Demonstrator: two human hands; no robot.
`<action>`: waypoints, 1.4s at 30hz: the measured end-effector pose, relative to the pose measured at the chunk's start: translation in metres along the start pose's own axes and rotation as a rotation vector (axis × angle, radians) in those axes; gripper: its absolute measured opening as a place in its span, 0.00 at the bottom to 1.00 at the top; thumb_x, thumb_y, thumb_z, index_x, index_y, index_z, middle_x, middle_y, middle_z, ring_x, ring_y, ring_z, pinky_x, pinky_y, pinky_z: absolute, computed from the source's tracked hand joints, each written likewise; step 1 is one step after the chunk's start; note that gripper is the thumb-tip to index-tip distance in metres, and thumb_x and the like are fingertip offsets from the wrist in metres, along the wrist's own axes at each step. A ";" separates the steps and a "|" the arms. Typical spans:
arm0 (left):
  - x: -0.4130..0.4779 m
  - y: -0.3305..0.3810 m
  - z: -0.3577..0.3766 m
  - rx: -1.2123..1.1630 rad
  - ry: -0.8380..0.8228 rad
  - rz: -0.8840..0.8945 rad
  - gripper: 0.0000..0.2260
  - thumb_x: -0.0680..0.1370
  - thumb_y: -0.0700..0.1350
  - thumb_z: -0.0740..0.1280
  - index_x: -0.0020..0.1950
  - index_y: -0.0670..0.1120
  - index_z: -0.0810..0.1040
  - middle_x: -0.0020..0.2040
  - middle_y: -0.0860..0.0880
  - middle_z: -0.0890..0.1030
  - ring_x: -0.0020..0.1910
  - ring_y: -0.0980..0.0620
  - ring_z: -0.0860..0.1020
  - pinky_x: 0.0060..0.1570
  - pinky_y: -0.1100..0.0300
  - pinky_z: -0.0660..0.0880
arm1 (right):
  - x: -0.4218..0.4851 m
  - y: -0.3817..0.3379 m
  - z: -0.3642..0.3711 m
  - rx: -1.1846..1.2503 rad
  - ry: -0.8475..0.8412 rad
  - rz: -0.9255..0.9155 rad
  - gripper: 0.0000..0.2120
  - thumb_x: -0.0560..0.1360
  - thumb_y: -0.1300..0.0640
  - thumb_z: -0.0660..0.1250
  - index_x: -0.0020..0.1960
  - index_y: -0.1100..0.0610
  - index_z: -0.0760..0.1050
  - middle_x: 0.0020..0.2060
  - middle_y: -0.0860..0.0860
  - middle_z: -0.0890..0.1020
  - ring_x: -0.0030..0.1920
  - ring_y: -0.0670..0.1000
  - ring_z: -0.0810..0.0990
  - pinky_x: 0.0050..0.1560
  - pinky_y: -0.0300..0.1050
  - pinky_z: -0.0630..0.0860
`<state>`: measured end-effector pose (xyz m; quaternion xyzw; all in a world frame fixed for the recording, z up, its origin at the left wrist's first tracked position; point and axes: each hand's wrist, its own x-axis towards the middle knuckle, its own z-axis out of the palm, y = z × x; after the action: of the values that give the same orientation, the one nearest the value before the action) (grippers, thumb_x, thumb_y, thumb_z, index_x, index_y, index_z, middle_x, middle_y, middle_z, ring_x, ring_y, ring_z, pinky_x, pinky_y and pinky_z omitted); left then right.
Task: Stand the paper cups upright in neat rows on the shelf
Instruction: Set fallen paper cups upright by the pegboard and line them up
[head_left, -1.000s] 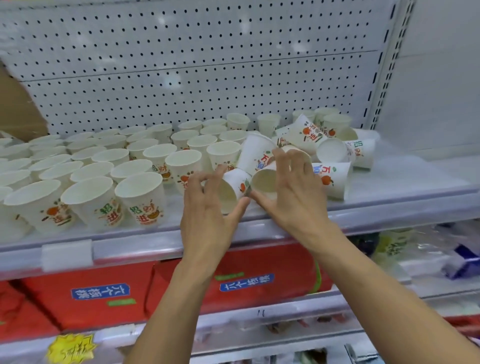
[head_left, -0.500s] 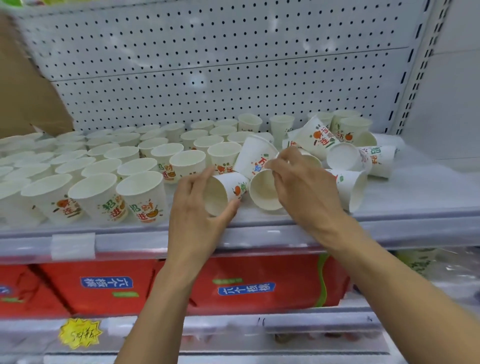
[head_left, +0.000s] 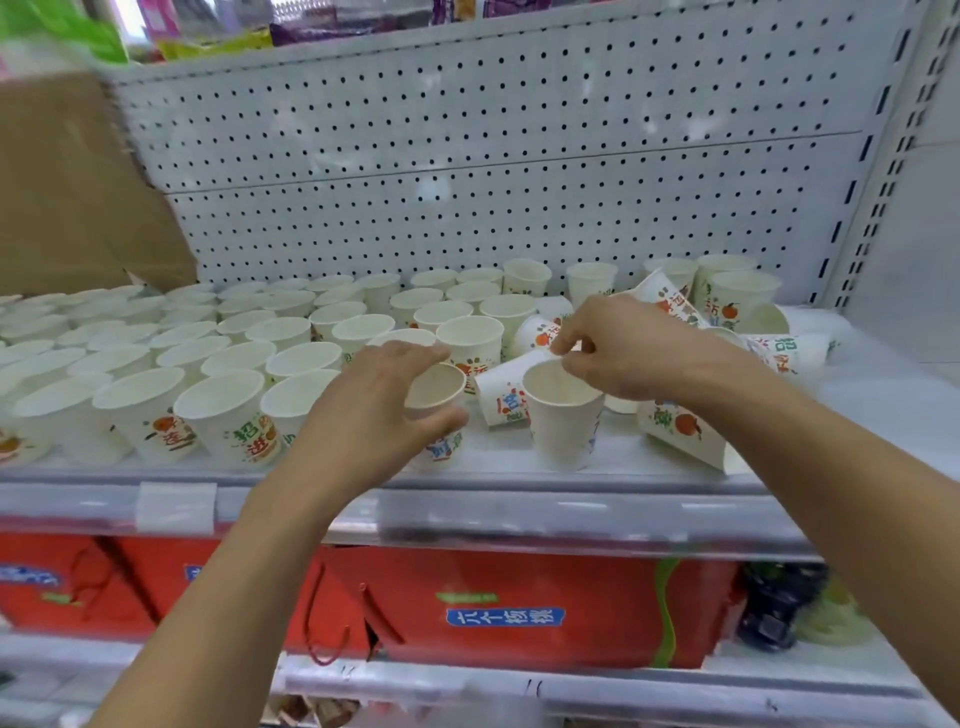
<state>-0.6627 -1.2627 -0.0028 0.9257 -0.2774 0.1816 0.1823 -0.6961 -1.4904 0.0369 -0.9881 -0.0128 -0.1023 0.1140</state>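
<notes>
Paper cups (head_left: 223, 415) cover most of the shelf (head_left: 519, 514): to the left of both hands they stand upright in close rows, while behind and to the right of the right hand several lie tipped on their sides in a loose heap. The left hand (head_left: 363, 421) curls around a cup (head_left: 439, 415) at the shelf's front edge, thumb on the near side and fingers over the far rim, so it holds that cup; the cup looks nearly upright, just beside the last standing row. The right hand (head_left: 634, 348) pinches the far rim of a second cup (head_left: 563, 415) between thumb and fingertips, and that cup stands upright directly below the hand. A fallen cup (head_left: 501, 395) lies between the two held ones, touching or nearly touching both.

These cups look very light and thin-walled, so they likely topple at a nudge and dent under a firm squeeze. The rolled rim is probably the stiffest part; a light pinch there, or a loose wrap around the wall, seems the safest hold. The smooth printed wall may slip in a slack grip.
</notes>
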 end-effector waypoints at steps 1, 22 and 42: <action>0.000 0.000 0.000 0.007 0.022 0.002 0.29 0.72 0.59 0.70 0.72 0.55 0.69 0.70 0.55 0.71 0.69 0.55 0.66 0.62 0.62 0.62 | 0.000 0.002 -0.003 0.019 0.003 -0.015 0.13 0.77 0.57 0.62 0.59 0.52 0.79 0.54 0.51 0.81 0.48 0.51 0.78 0.50 0.45 0.75; 0.014 0.095 0.075 -0.164 0.165 0.080 0.32 0.73 0.60 0.66 0.74 0.51 0.65 0.69 0.51 0.70 0.68 0.52 0.65 0.61 0.64 0.60 | -0.096 0.077 0.024 0.076 0.098 0.183 0.36 0.71 0.35 0.65 0.71 0.47 0.54 0.66 0.50 0.66 0.61 0.53 0.71 0.54 0.51 0.73; 0.141 0.148 0.054 -0.160 -0.308 0.085 0.26 0.71 0.61 0.71 0.64 0.48 0.76 0.60 0.52 0.80 0.58 0.53 0.77 0.60 0.50 0.74 | -0.085 0.122 -0.049 -0.077 -0.033 0.324 0.34 0.67 0.32 0.67 0.69 0.44 0.65 0.64 0.46 0.72 0.61 0.49 0.71 0.53 0.44 0.69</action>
<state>-0.6258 -1.4652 0.0477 0.9124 -0.3547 0.0224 0.2029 -0.7828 -1.6202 0.0387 -0.9824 0.1490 -0.0667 0.0906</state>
